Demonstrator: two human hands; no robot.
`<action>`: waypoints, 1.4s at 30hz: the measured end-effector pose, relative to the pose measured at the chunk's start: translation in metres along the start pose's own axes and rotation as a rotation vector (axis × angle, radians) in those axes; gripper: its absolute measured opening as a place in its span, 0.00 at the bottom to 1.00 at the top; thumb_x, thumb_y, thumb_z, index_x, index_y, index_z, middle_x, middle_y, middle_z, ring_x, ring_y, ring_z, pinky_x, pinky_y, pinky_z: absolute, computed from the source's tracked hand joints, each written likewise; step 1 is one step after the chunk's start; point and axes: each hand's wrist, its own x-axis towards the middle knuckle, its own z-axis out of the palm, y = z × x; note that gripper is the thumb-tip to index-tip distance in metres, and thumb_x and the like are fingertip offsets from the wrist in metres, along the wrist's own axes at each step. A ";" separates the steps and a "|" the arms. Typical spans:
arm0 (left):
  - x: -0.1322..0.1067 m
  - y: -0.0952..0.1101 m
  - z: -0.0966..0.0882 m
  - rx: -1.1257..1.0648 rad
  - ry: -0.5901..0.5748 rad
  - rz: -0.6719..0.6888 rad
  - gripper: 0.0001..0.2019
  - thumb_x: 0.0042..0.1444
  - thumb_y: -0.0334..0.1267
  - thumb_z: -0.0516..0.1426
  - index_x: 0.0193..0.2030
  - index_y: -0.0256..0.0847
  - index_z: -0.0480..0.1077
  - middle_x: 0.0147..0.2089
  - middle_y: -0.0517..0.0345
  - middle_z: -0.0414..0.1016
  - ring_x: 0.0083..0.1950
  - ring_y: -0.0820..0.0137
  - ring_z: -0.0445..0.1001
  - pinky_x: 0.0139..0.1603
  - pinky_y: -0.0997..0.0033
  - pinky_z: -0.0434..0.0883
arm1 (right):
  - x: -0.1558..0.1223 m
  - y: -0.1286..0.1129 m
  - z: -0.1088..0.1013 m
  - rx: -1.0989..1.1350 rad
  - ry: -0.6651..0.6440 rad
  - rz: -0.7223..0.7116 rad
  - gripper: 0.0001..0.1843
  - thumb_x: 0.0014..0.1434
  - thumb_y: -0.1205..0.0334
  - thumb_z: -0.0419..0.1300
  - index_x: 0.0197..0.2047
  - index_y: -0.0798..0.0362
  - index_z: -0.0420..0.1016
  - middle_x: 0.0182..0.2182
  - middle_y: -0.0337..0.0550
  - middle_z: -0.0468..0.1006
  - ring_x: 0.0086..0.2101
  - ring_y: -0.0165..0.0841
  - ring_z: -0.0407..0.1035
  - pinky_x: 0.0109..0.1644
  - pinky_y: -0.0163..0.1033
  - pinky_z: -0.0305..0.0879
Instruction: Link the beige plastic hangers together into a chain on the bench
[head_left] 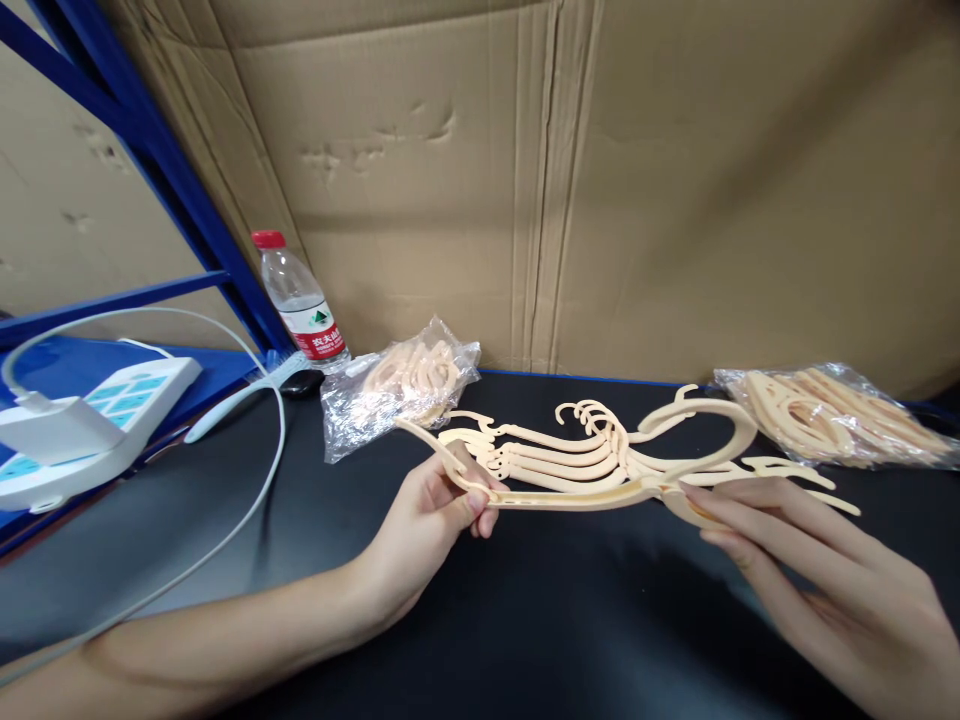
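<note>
A beige plastic folding clothes hanger (577, 499) is held up in front of me, between both hands. My left hand (439, 500) pinches its left end between thumb and fingers, near a joint with a short arm sticking up. My right hand (795, 560) is closed on the hanger's other side, just below its large curved hook. Part of that side is hidden by my fingers. Behind it, several similar beige hangers (559, 455) lie side by side on the black table (525, 620), their hooks overlapping.
A clear bag of beige parts (420, 375) lies at the back, and another bag of hangers (832, 415) at the back right. On the left are a red-capped water bottle (304, 310), a brush (240, 400), a power strip (142, 400) and a white cable (281, 430). Cardboard (420, 200) stands behind.
</note>
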 end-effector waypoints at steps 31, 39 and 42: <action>-0.010 -0.014 -0.008 1.350 -0.509 0.414 0.27 0.65 0.35 0.50 0.70 0.49 0.51 0.71 0.57 0.53 0.71 0.54 0.50 0.70 0.45 0.39 | 0.003 0.026 0.014 -0.010 -0.404 0.214 0.12 0.62 0.71 0.48 0.39 0.52 0.72 0.37 0.48 0.72 0.40 0.41 0.67 0.44 0.49 0.68; -0.001 -0.023 -0.015 1.729 -0.451 0.565 0.32 0.68 0.47 0.45 0.73 0.47 0.33 0.74 0.55 0.44 0.72 0.58 0.47 0.71 0.51 0.44 | -0.001 0.041 0.024 -0.215 -0.486 0.199 0.27 0.65 0.64 0.45 0.66 0.62 0.54 0.63 0.60 0.59 0.63 0.48 0.51 0.63 0.61 0.54; 0.005 -0.024 -0.015 1.745 -0.462 0.589 0.32 0.68 0.48 0.44 0.73 0.46 0.33 0.74 0.55 0.43 0.73 0.58 0.47 0.71 0.51 0.44 | 0.002 0.050 0.030 -0.261 -0.600 0.238 0.31 0.68 0.55 0.43 0.69 0.64 0.49 0.67 0.59 0.52 0.66 0.47 0.43 0.67 0.61 0.46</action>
